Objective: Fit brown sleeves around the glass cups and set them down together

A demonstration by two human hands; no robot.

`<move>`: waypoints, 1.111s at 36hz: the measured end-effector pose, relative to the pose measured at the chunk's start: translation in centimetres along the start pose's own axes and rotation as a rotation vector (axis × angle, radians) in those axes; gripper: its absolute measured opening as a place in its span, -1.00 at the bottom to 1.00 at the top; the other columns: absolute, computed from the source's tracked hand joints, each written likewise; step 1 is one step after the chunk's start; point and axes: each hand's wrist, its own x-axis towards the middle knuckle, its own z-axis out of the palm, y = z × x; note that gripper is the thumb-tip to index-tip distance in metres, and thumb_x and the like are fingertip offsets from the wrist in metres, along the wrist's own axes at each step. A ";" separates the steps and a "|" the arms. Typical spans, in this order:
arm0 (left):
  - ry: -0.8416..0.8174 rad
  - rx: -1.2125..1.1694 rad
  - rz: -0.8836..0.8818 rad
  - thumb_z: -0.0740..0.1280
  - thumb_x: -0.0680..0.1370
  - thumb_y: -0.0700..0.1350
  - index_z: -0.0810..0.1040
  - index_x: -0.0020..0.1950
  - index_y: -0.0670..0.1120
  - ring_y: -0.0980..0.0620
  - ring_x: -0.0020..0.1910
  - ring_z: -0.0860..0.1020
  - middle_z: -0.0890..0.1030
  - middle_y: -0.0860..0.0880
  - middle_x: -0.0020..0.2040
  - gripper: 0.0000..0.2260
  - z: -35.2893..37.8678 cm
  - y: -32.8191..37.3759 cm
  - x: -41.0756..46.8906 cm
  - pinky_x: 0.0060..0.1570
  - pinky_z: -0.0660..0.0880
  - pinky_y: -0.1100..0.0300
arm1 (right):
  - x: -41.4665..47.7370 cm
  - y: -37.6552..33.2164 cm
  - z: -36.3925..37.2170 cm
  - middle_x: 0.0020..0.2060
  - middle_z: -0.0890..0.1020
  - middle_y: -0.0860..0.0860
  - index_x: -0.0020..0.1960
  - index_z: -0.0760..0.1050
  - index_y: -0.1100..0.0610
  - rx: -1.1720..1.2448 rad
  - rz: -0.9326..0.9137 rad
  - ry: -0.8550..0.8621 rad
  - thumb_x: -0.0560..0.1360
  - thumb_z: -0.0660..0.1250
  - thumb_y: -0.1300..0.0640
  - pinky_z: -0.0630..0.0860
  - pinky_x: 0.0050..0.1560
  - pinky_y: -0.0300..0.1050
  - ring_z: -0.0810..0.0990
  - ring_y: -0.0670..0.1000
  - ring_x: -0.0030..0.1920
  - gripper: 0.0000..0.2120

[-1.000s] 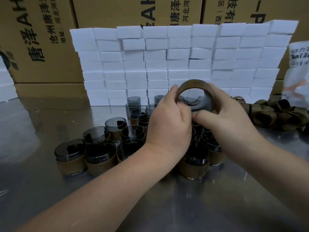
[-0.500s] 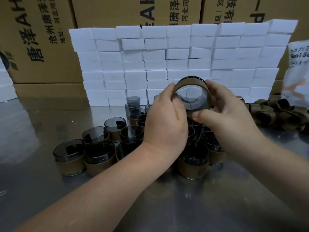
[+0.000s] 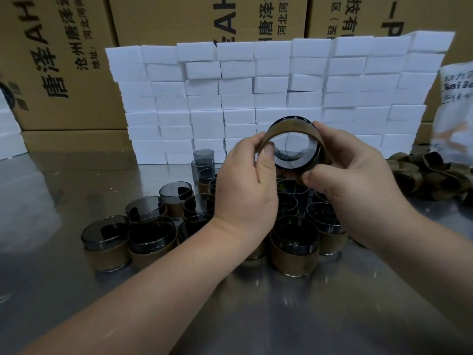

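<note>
Both gripping: left hand [image 3: 245, 185] and right hand [image 3: 350, 183] pinching sleeve [image 3: 289, 126] and cup [image 3: 297, 152] sideways, probably for sliding on squarely.

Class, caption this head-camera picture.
Both hands, left hand and right hand, fit a brown sleeve around a smoky glass cup.

Smoky glass cup [image 3: 294, 152] on its side, brown sleeve [image 3: 289, 126] around it; sleeved cups [image 3: 294, 248] upright, clustered below

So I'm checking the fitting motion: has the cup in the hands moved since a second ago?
Yes. The held cup has risen slightly against the white foam wall.
</note>
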 end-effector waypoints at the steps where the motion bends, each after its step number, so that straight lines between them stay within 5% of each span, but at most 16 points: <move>1: 0.007 -0.001 -0.002 0.07 0.48 0.19 0.50 0.18 -0.14 -0.10 0.08 0.57 0.60 -0.11 0.06 -0.50 0.0 0.0 0.1 0.05 0.52 -0.13 | 0.1 0.1 -0.1 -0.08 0.68 0.06 0.36 0.42 0.02 0.002 -0.002 0.003 0.15 0.30 0.23 0.52 0.10 0.25 0.60 0.26 0.02 -0.25; 9: 0.036 -0.005 -0.024 0.16 0.44 0.19 0.58 0.02 0.01 0.04 -0.10 0.62 0.65 0.06 -0.11 -0.64 -0.2 0.2 0.5 -0.04 0.57 -0.05 | 0.5 0.2 -0.2 0.18 0.60 0.00 0.34 0.43 0.10 0.112 0.004 -0.005 0.14 0.30 0.27 0.54 0.16 0.11 0.63 0.01 0.09 -0.26; 15: 0.057 0.019 0.002 0.22 0.48 0.07 0.64 0.02 -0.07 0.37 -0.21 0.53 0.57 0.29 -0.29 -0.68 -0.3 0.0 0.7 -0.18 0.40 0.50 | 0.5 0.2 -0.2 0.16 0.61 0.04 0.31 0.44 0.16 0.195 -0.012 -0.013 0.14 0.29 0.30 0.55 0.13 0.06 0.66 0.03 0.04 -0.30; 24: 0.053 -0.067 -0.021 0.28 0.44 0.04 0.67 -0.02 -0.10 0.39 -0.24 0.54 0.57 0.32 -0.35 -0.71 -0.4 0.3 0.9 -0.21 0.38 0.53 | 0.7 0.3 -0.4 0.06 0.65 0.03 0.13 0.54 0.10 0.254 -0.030 -0.020 0.15 0.24 0.34 0.59 -0.09 -0.14 0.68 0.02 -0.04 -0.45; 34: 0.066 -0.075 -0.061 0.38 0.49 -0.12 0.66 -0.07 -0.11 0.38 -0.26 0.55 0.58 0.30 -0.38 -0.89 -0.5 0.3 1.1 -0.21 0.40 0.52 | 0.7 0.2 -0.5 -0.01 0.68 0.02 0.14 0.55 0.11 0.239 -0.033 -0.008 0.16 0.24 0.34 0.60 -0.06 -0.07 0.69 0.04 -0.06 -0.44; 40: 0.071 -0.093 -0.118 0.42 0.46 -0.06 0.65 -0.17 0.00 0.34 -0.24 0.57 0.60 0.26 -0.35 -0.96 -0.6 0.4 1.2 -0.19 0.45 0.48 | 0.8 0.3 -0.5 -0.06 0.69 0.07 0.17 0.54 0.12 0.206 -0.013 0.022 0.14 0.22 0.36 0.58 0.07 0.16 0.67 0.12 -0.02 -0.39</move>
